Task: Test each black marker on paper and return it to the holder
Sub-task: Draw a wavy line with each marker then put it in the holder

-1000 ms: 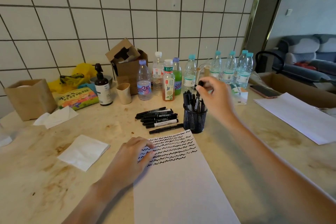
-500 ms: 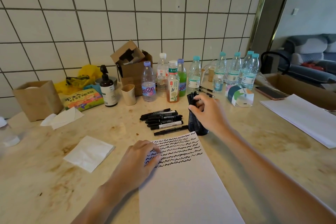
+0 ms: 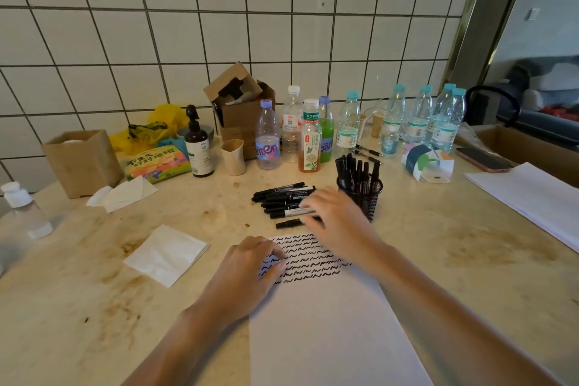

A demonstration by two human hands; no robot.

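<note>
L hand [image 3: 247, 273] flat, fingers relaxed, pressing paper [image 3: 326, 316]. R hand [image 3: 336, 219] over loose markers [image 3: 282, 197] beside holder [image 3: 363, 194]; blurred, grip unclear, possibly touching one.

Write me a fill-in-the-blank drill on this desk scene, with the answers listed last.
1. The left hand rests on the ____.
2. The right hand reaches for the markers lying to the ____ of the mesh holder.
3. The paper carries rows of black ____ lines.
Answers: paper; left; wavy
</note>
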